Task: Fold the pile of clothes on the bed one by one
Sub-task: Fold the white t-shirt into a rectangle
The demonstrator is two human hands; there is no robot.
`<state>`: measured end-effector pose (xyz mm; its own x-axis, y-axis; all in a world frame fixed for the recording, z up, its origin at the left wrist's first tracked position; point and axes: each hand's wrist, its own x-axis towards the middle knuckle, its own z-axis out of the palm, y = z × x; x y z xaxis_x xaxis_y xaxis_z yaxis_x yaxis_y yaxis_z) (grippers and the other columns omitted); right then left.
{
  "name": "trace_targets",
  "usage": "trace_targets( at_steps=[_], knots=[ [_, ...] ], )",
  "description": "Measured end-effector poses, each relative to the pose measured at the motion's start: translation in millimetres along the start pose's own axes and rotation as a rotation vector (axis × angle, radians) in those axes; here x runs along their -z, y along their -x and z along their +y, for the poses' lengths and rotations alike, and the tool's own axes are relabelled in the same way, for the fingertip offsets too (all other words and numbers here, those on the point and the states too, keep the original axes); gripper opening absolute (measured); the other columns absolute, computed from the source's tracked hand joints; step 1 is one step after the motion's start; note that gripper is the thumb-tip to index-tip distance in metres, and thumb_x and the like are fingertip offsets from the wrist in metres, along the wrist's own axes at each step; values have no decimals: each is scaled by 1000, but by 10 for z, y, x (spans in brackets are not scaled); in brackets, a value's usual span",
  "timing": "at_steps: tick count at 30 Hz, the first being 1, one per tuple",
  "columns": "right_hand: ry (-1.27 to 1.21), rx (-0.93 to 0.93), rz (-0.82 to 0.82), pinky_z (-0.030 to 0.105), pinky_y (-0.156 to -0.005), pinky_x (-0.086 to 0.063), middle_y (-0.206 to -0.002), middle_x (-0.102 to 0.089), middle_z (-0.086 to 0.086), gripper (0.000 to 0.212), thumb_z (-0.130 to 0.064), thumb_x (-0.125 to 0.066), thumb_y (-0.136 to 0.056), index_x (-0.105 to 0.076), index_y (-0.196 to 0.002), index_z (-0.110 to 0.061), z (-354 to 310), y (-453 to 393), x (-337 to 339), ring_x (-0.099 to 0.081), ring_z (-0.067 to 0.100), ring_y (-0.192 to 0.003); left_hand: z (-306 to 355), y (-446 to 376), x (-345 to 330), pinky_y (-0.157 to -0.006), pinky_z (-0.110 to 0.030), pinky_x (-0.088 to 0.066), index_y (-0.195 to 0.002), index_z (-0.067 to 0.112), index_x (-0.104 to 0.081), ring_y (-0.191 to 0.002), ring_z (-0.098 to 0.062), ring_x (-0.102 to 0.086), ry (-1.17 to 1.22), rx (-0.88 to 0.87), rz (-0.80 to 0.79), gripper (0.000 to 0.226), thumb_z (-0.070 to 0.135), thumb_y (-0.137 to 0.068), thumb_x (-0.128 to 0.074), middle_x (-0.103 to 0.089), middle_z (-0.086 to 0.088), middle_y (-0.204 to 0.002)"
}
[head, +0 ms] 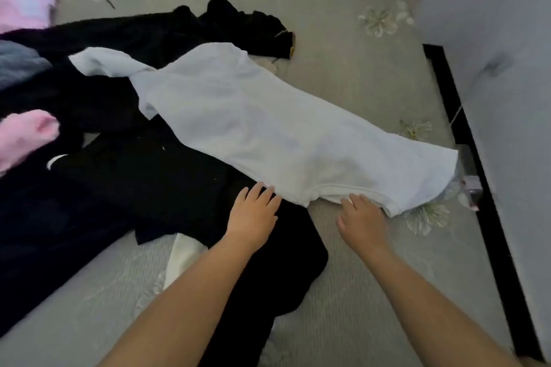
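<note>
From the head camera, a white T-shirt (pixel 268 128) lies spread across the bed (pixel 343 68), running from a sleeve at the far left down to its hem at the near right, close to the bed's right edge. Its left part rests on top of the dark clothes (pixel 134 158); its right part lies straight on the grey, flower-printed bedcover.

Both hands reach out to the shirt's near edge, well apart from each other. The left hand (pixel 253 214) lies palm down with fingers straight and slightly spread, fingertips touching the shirt's edge where it meets the dark clothes. The right hand (pixel 362 217) is also palm down, fingers relaxed, the tips touching the folded-under sleeve at the near hem. Neither hand grips the fabric.

The dark clothes sprawl over the left half of the bed and under the left forearm. Pink garments (pixel 24 0) sit at the far left, with another pink piece (pixel 26 131) nearer, and a grey item (pixel 18 62) between them. A black bed frame (pixel 465 140) runs along the right, beside a pale wall (pixel 507 39).
</note>
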<state>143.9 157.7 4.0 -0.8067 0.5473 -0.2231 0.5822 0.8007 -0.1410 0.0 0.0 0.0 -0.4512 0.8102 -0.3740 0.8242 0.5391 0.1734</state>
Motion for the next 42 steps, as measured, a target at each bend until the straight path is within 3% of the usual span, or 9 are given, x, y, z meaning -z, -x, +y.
trace_targets(
  at_steps=[8,12,16,22,26,30,33,38,42],
  knots=[
    [211,-206,-110,46,-112,-7,-153,-17,8,51,-11,-36,-94,-23,-143,-9,636,-379,-359,-16,22,-140,139,-708,-295,-114,-40,5,-125,10,-47,-138,-17,-18,-175,-193,-42,34,12,-93,-38,-43,-6,-135],
    [280,-218,-164,51,-112,-2,-153,-18,2,48,-10,-31,-96,-22,-143,-13,791,-469,-381,-16,19,-139,16,-723,-250,-78,-29,-54,-73,11,-71,-86,-16,-68,-147,-396,164,39,23,-42,-90,-69,-2,-81],
    [221,-178,-160,44,-112,-6,-148,-28,3,44,-10,-32,-95,-31,-139,-12,826,-508,-397,-25,18,-134,21,-763,-241,-58,-21,-53,-56,15,-68,-61,-16,-67,-65,-366,183,39,14,-22,-89,-66,2,-62],
    [176,-168,-155,41,-110,-8,-147,-31,1,43,-10,-31,-95,-34,-138,-12,865,-477,-370,-28,19,-131,43,-759,-197,-63,-30,-29,-90,2,-54,-76,-26,-53,368,50,148,13,8,-93,-42,-54,-6,-76],
    [88,-76,-128,46,-111,-5,-137,-46,8,46,-1,-40,-89,-42,-134,-7,685,-303,-405,-38,23,-126,-69,-398,-28,-59,-30,-30,-91,5,-45,-65,-24,-44,606,336,238,17,13,-98,-32,-43,-2,-63],
    [112,27,6,62,-95,-33,-84,-68,19,28,11,-61,-64,-70,-89,2,410,-61,-382,-64,32,-85,-376,5,206,-59,-31,-29,-87,5,-41,-68,-23,-42,546,448,144,17,11,-97,-29,-42,-5,-65],
    [72,169,23,45,-58,-53,-48,-59,11,14,6,-71,-43,-64,-49,-4,169,94,-305,-60,24,-48,-617,408,304,-60,-35,-32,-85,4,-39,-65,-29,-46,457,381,64,18,13,-97,-31,-44,-8,-65],
    [-147,126,-403,33,-74,-37,-104,-62,19,19,-10,-47,-91,-60,-100,1,7,244,-457,-58,29,-94,-782,986,258,-65,-32,-37,-108,7,-41,-75,-23,-50,262,133,-234,45,49,-92,-34,-51,-3,-78],
    [-356,-45,-351,34,-67,-33,-100,-59,25,24,-12,-39,-96,-48,-112,1,33,376,-320,-58,34,-93,-772,1162,145,-69,-36,-36,-102,4,-42,-88,-33,-55,224,180,-208,43,39,-85,-24,-57,-17,-92]
  ],
)
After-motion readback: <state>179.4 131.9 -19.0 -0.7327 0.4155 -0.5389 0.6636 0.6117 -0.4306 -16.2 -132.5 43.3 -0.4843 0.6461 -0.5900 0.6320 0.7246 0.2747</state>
